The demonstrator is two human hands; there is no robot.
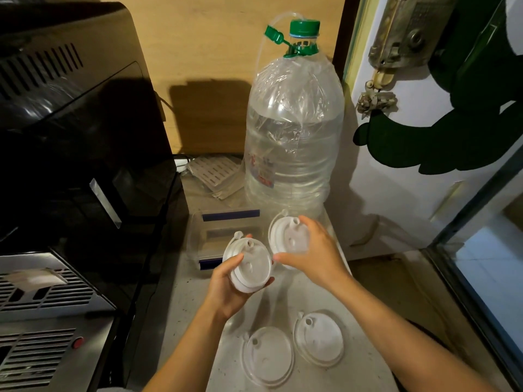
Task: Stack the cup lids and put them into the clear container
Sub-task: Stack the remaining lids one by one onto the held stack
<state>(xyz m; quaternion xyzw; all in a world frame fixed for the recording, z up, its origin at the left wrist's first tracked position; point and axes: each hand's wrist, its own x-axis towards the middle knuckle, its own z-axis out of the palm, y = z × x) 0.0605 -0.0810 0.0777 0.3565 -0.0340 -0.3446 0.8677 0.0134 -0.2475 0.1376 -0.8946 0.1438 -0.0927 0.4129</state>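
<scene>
My left hand (226, 290) grips a small stack of white cup lids (249, 264), held tilted above the counter. My right hand (314, 253) holds a single white lid (285, 236) by its rim, just right of the stack and slightly apart from it. Two more white lids lie flat on the counter near me: one (267, 356) at the centre, another (318, 339) to its right. The clear container (206, 222), with blue clips, sits on the counter behind my hands, partly hidden by the lids.
A large clear water bottle (294, 131) with a green cap stands behind the container. A black coffee machine (73, 154) with metal drip grilles fills the left. A white door (410, 165) closes off the right. A perforated plate (212, 171) lies at the back.
</scene>
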